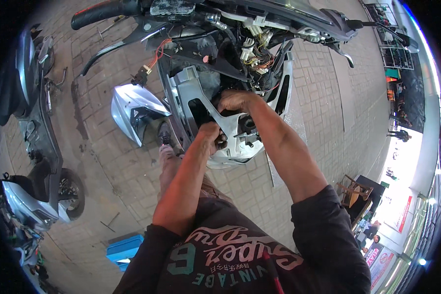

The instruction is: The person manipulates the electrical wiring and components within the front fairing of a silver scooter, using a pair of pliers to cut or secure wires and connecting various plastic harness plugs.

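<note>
A scooter's front end is opened up before me, with a grey plastic body panel (191,88) across it. My left hand (211,136) is closed with curled fingers at the panel's lower inner edge, apparently gripping it. My right hand (236,101) reaches over the panel into the dark cavity behind it, and its fingertips are hidden. Above that hand, bundled wires and white connectors (250,49) lie exposed. A round black part (247,123) sits in the panel beside my right forearm.
The handlebar grip (103,12) and brake lever (100,56) stick out at the upper left. Orange wires end in a loose connector (141,76). A silver fairing (138,110) lies on the paving near my shoe. Another scooter (51,152) stands at left; a blue box (125,250) lies lower left.
</note>
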`<move>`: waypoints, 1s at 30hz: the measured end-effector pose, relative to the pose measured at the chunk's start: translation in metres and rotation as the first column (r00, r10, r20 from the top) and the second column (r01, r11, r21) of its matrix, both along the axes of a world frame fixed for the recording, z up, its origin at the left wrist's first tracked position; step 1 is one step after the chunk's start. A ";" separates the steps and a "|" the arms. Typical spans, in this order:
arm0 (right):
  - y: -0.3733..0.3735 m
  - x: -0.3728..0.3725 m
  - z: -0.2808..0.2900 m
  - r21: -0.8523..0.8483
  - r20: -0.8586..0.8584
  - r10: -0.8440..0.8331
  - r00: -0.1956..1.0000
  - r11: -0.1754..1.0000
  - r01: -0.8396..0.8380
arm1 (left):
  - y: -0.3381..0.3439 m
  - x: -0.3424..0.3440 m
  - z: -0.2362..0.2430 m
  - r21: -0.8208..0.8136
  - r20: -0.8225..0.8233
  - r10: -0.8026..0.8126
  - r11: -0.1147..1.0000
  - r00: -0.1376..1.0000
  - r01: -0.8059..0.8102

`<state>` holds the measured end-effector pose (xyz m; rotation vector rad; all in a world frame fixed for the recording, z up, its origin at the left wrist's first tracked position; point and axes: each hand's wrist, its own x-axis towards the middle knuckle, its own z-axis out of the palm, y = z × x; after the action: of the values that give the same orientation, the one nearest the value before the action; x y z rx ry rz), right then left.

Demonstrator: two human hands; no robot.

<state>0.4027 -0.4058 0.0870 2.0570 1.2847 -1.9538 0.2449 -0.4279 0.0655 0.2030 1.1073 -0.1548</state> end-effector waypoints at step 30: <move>-0.099 -0.041 0.080 0.813 0.222 -0.604 0.765 0.548 0.196 | -0.001 -0.017 0.091 0.987 0.086 -0.158 0.146 0.984 -0.063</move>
<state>0.3617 -0.5046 0.1665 3.2307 1.7684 -0.7891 0.2281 -0.4289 0.1561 1.4878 0.8486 0.6195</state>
